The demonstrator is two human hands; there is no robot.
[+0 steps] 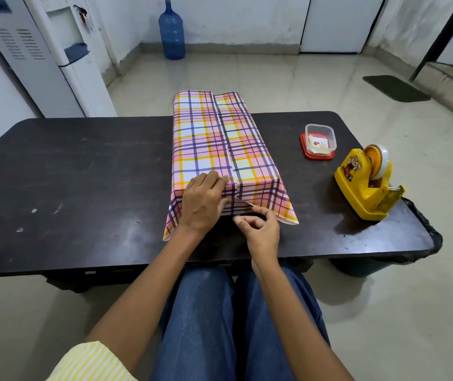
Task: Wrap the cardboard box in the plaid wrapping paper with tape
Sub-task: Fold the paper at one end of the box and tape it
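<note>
Head view: body of the box wrapped, and I am starting on the near end flaps.

The plaid wrapping paper (206, 138) lies snug round the cardboard box, which is wholly hidden under it, lengthwise in the middle of the dark bench (82, 174). A straight overlap seam (224, 133) runs along the top, so I judge the long wrap done. Both ends are not yet closed: the far one gapes as a tube, and the near one splays out in stiff, smooth, glossy wings. My left hand (202, 200) presses the top flap down over the near edge. My right hand (261, 228) sits just beside it, apart from it, fingers loosely curled at a folded paper corner. I cannot tell whether it pinches anything. The yellow plastic tape dispenser (365, 185) stands well to my right, near a small clear tub (319, 138).
</note>
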